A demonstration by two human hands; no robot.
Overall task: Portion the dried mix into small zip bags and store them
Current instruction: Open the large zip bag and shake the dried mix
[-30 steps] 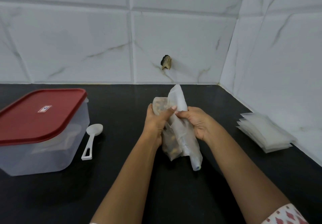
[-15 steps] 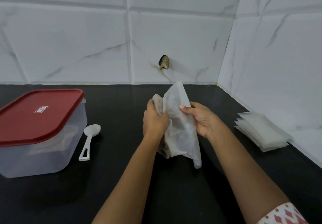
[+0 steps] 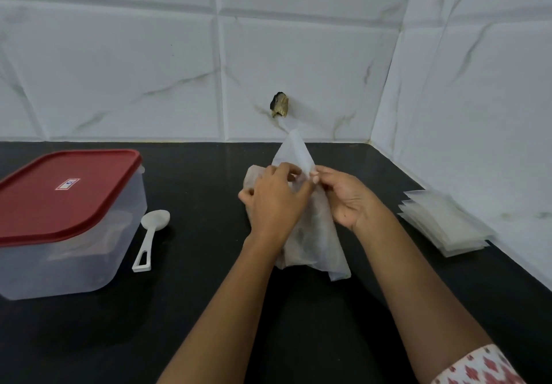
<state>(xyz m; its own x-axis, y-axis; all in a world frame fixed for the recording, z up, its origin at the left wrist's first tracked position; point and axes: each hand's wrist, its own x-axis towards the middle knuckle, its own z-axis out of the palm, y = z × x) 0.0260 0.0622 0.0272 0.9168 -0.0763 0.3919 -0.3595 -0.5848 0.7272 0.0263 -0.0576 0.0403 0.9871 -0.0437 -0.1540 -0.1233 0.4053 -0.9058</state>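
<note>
A cloudy plastic bag with brownish dried mix in its lower part stands upright on the black counter, at the centre. My left hand grips its upper left side with curled fingers. My right hand pinches the bag's top flap between thumb and fingertips. The flap rises to a point just above both hands. A stack of small clear zip bags lies flat at the right, near the wall. A white plastic spoon lies on the counter left of the bag.
A clear storage box with a red lid sits shut at the left. The black counter meets white tiled walls at the back and right. A dark chipped spot marks the back wall.
The bag's top has been unfolded and pulled upward. My right hand moved from gripping the bag's side to pinching its top flap; my left hand shifted slightly up along the bag.
</note>
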